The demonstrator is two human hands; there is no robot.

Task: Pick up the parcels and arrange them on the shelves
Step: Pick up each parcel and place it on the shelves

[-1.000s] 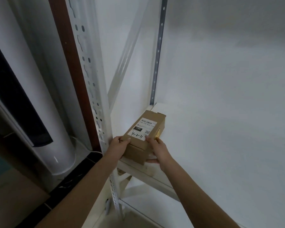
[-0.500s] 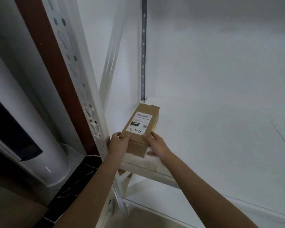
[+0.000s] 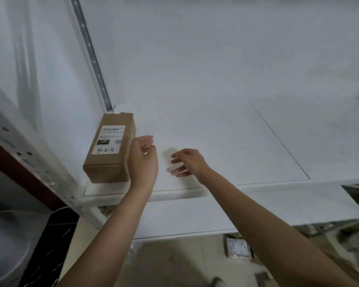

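Resting flat at the left end of the white shelf (image 3: 216,131), the brown parcel (image 3: 110,148) is recorded in the head view, label upward. Half a second earlier it was gripped by both hands; it is now released. The left hand (image 3: 142,160) is seen loosely curled and empty just beside it, possibly touching it. The right hand (image 3: 188,162), blurred, is held slack above the board.

Left hand (image 3: 142,162) and right hand (image 3: 190,162) have released the parcel (image 3: 110,150) onto the shelf (image 3: 226,141).

Soft, dim, even light; motion blur throughout; wide-angle bending at the edges.
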